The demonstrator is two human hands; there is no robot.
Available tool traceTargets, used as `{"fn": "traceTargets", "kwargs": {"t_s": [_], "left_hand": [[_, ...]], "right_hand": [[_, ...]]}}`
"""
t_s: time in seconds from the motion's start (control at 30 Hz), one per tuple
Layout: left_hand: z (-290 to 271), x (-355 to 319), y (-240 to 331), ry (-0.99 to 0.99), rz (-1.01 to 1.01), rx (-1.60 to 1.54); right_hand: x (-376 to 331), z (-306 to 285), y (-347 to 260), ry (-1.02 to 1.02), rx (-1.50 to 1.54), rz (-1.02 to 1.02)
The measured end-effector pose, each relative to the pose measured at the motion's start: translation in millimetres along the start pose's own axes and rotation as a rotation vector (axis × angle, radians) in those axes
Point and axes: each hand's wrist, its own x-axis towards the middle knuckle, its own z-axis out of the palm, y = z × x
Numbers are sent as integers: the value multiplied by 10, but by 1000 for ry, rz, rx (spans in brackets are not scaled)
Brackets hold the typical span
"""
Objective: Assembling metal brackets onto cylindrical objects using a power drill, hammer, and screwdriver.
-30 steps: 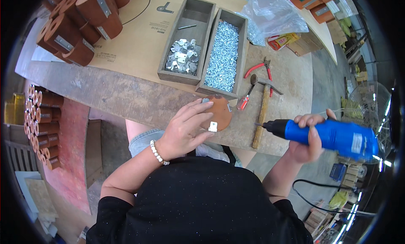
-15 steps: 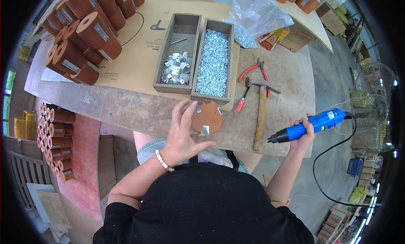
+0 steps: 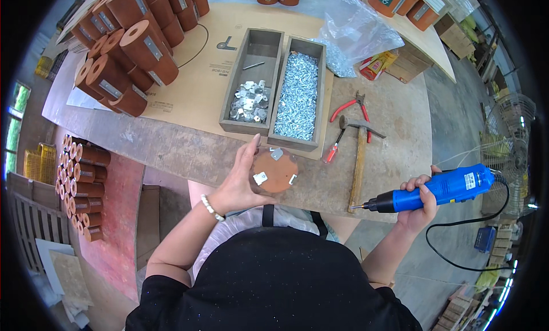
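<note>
Although your left hand (image 3: 236, 184) is spread wide beside the round brown disc (image 3: 277, 175), just on the near side of the screw-filled wooden box (image 3: 294, 141), any touch between hand and disc is hard to make out and the disc's underside is hidden. Nearer you and right of that box, your right hand (image 3: 421, 203) grips a blue electric screwdriver (image 3: 449, 187) that covers its palm. Right of the box too lie red-handled pliers (image 3: 365, 111), a small screwdriver (image 3: 331, 153) and a wooden-handled hammer (image 3: 358, 168), whose handle lies between driver and disc.
</note>
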Motion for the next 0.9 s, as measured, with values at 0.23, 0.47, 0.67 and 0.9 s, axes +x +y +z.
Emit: {"fn": "traceTargets", "kwargs": {"t_s": [0.23, 0.47, 0.67, 0.9], "left_hand": [[145, -41, -105, 45, -52, -280], [-231, 252, 8, -402, -35, -142], [-692, 703, 120, -485, -83, 101], [-38, 1508, -8, -188, 303, 799]], "right_hand": [[-52, 97, -65, -96, 24, -15], [-94, 204, -93, -120, 84, -17], [-144, 213, -145, -134, 92, -25], [-185, 261, -144, -150, 90, -26]]}}
